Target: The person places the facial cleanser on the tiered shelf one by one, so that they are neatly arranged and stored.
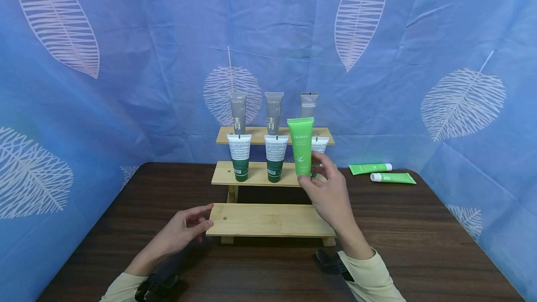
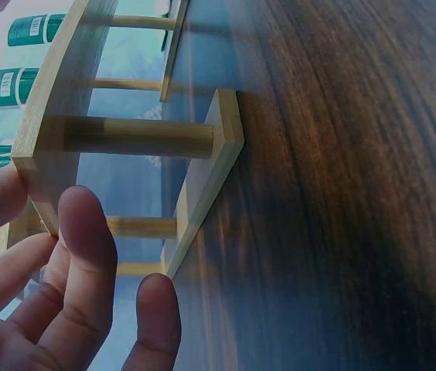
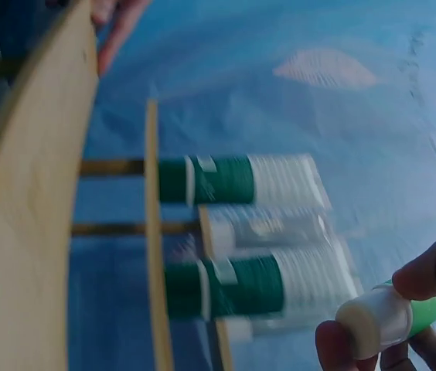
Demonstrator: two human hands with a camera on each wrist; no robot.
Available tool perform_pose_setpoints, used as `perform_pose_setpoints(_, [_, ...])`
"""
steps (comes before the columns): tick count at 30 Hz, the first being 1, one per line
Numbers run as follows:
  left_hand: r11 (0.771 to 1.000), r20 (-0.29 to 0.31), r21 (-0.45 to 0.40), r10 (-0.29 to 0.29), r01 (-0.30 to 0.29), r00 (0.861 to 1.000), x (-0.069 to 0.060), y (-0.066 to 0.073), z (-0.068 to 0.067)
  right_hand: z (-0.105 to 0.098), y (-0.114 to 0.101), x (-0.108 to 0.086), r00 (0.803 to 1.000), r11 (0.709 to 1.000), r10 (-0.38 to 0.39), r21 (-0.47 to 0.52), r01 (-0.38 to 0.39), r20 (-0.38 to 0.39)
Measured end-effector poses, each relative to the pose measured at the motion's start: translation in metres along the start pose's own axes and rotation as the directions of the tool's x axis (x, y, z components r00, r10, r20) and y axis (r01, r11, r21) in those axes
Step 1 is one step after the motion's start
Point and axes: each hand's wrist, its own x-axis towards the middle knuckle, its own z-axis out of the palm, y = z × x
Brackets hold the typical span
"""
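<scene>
My right hand [image 1: 329, 192] holds a bright green squeeze tube [image 1: 301, 146] upright, in front of the right end of the wooden tiered stand [image 1: 268, 220]. Its white cap [image 3: 376, 321] points down, between my fingers in the right wrist view. My left hand [image 1: 182, 229] grips the left end of the stand's lowest shelf, thumb at the front corner and forefinger at the back one. On the middle shelf stand white-and-green tubes [image 1: 274, 158], the rightmost partly hidden by my right hand and the green tube. Grey tubes [image 1: 238, 113] stand on the top shelf.
Two more green tubes, one behind [image 1: 369, 168] and one nearer [image 1: 394, 178], lie on the dark wooden table [image 1: 402, 227] at the back right. A blue cloth with white leaf prints [image 1: 168, 59] hangs behind and at the sides.
</scene>
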Motion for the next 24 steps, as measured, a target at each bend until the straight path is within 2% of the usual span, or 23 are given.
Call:
perform_pose_setpoints(6, [1.0,-0.003,0.004,-0.007,0.007,1.0,0.0,0.003,0.001,0.027,0.003,-0.008,0.996,1.0,-0.004,0.019,0.003,0.085])
perform_pose_setpoints(12, [1.0,-0.001,0.019,-0.001,0.001,1.0,0.0,0.004,0.0,0.051,0.009,-0.016,0.984,0.999,0.003,0.044,-0.011,0.175])
perform_pose_setpoints(20, [1.0,-0.007,0.017,-0.01,0.011,1.0,-0.001,0.003,0.001,0.076,0.017,-0.025,0.964,0.994,-0.093,-0.036,0.105,0.249])
perform_pose_setpoints(24, [1.0,-0.002,0.009,0.004,-0.004,1.0,-0.001,0.002,0.0,0.084,0.02,-0.029,0.948,0.992,-0.103,-0.042,0.121,0.3])
